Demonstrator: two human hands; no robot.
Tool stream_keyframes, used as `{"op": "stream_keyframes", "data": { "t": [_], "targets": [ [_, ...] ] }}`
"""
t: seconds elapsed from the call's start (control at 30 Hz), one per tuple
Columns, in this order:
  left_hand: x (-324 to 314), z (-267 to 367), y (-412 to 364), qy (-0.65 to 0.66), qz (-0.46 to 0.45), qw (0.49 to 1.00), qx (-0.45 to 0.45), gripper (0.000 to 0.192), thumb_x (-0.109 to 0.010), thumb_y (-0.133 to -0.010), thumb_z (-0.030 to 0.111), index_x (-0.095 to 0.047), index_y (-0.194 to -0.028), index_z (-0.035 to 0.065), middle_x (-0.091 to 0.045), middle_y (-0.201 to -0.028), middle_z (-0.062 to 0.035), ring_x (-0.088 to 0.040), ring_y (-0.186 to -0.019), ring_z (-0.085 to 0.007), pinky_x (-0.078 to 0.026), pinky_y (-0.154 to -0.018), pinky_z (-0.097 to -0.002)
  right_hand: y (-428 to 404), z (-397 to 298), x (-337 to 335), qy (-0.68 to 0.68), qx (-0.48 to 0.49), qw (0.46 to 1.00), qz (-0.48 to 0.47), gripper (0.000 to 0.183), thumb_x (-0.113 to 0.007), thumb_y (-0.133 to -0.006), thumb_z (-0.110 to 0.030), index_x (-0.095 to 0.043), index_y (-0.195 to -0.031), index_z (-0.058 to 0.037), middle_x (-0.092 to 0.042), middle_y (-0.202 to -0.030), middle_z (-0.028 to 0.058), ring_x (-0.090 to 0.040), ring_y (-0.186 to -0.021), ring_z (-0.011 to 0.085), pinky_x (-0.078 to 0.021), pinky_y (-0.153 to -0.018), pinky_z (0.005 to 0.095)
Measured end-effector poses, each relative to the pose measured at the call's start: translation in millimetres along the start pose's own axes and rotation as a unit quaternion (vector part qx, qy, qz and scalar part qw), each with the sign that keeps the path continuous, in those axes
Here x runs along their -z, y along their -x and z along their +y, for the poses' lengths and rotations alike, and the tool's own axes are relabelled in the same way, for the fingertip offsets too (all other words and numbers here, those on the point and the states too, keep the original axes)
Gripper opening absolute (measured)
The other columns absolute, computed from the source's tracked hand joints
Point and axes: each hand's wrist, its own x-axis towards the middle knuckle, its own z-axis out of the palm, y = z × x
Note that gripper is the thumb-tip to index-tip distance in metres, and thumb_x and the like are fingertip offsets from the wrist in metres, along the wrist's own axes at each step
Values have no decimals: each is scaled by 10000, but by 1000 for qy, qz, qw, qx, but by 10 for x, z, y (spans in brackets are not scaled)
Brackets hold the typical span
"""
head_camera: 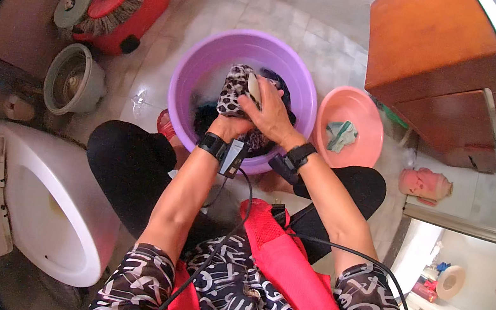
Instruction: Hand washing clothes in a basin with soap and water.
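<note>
A leopard-print cloth is bunched over my left hand, which grips it from beneath above a purple plastic basin. My right hand holds a pale bar, apparently soap, against the cloth's right side. The right thumb lies across the cloth. Dark wet fabric and more leopard-print fabric lie lower in the basin, partly hidden by my hands and wrists. Most of the left fingers are covered by the cloth.
A pink basin holding a pale green-and-white cloth stands right of the purple one. At left are a grey bucket, a red mop bucket and a white toilet. A wooden cabinet stands upper right. A black cable crosses my lap.
</note>
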Motion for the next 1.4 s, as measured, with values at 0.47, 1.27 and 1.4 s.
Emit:
{"op": "stream_keyframes", "data": {
  "t": [0.47, 1.27, 1.4],
  "targets": [
    [-246, -257, -7, -80, 26, 996, -7, 477, -306, -971, 356, -452, -1287, 31, -510, -1286, -100, -499, -1155, -261, -381, -1011, -414, -550, -25, 180, -87, -171, 981, 3, 386, -493, -924, -295, -507, -1099, 49, -608, -941, 181, -575, -870, 292, -445, -791, 369],
    [-278, -378, -50, -158, 42, 985, -47, 449, -283, -951, 300, -428, -1299, 56, -486, -1304, -62, -468, -1177, -226, -343, -1021, -372, -224, 435, 123, 34, -151, 988, -14, 550, -435, -935, -432, -457, -1215, 42, -543, -1124, 260, -506, -1104, 372, -392, -929, 407],
    [-249, -247, -33, -113, 11, 992, -62, 450, -275, -944, 315, -433, -1274, 51, -502, -1251, -99, -458, -1181, -245, -347, -1025, -390, -176, 172, -69, -24, -126, 991, 22, 445, -426, -936, -369, -485, -1170, 4, -545, -1125, 239, -507, -1057, 423, -403, -894, 466]
  ]
}}
